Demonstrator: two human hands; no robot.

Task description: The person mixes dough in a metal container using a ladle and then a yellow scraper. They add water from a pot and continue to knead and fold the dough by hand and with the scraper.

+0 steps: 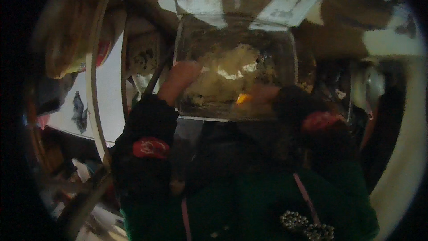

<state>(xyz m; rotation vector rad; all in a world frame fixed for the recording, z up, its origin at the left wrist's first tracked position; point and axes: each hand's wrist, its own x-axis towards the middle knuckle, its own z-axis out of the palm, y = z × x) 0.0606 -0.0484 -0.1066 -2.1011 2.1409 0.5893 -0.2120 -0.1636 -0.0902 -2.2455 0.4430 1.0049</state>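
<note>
A rectangular tray-like surface [235, 115] with a pale rim lies before me, dark and streaked, with a yellowish-brown mass [230, 57] and shiny wet-looking patches in its middle. Over the left part of it is my left hand [184, 75], blurred, its fingers hard to make out. My right hand [265, 93] is low on the right side, also blurred, beside a small bright orange-yellow thing [244, 98]. Whether either hand grips anything cannot be told. Both forearms wear dark sleeves with red patches.
To the left stand a pale upright bar [92, 107] and a white sheet-like surface [112, 73] with a dark item on it. Dim utensils or containers [374, 83] are at the right, beside a pale curved edge [398, 160]. Light patches lie beyond the tray-like surface.
</note>
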